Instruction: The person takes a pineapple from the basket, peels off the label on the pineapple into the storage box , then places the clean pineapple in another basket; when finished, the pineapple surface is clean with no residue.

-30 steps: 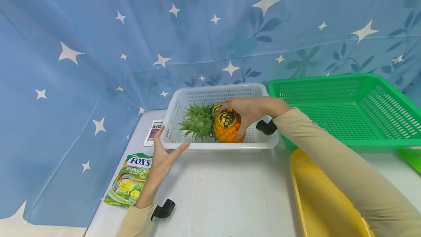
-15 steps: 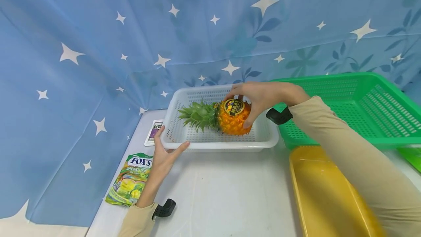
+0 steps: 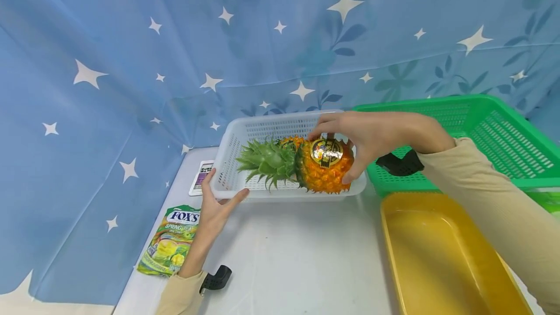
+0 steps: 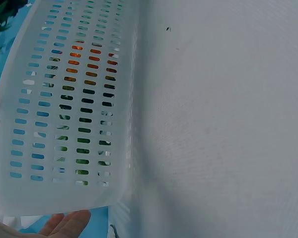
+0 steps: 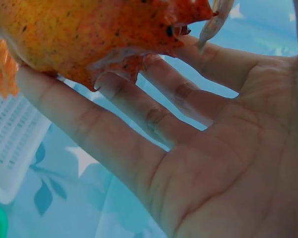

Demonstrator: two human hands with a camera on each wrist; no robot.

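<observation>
One pineapple [image 3: 324, 174] in my right grip [image 3: 369, 135], above the white basket [image 3: 251, 130].
My thumb and fingers clasp the fruit's rounded end, its leafy crown pointing left and its gold-and-black label upward; a second pineapple [image 3: 290, 141] shows behind it, inside the basket. My left grip [image 3: 215, 213] holds the basket's near left corner, thumb on the front rim. The green basket [image 3: 516, 142] stands just right of the white one, with the yellow tray [image 3: 430, 242] nearer me on the table [image 3: 302, 252]; the candy bag [image 3: 170, 244] lies beside my left forearm.
</observation>
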